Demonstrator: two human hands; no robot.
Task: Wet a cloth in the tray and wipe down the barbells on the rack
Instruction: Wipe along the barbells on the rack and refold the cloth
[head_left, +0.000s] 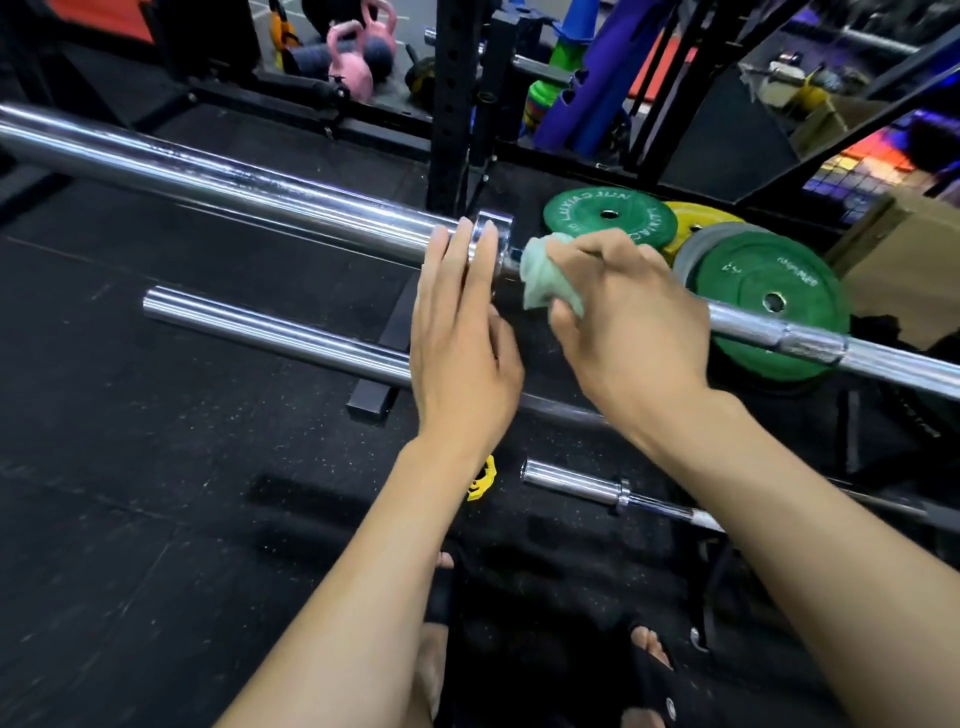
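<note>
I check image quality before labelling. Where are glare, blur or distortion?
Head view: bright glare streaks along the thick chrome barbell sleeve; wide-angle bending at the edges; the pale green cloth in the right hand slightly soft; background pink kettlebells blurred.

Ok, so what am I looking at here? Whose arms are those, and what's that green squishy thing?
The camera sits on a person's head, looking down, so those are the person's own arms. This is a gym. The right hand grips a pale green cloth against the long shiny barbell, wiping it. The left hand rests flat with straight fingers against the barbell's collar. More barbells lie lower down. Green weight plates lie on the black floor behind.
</note>
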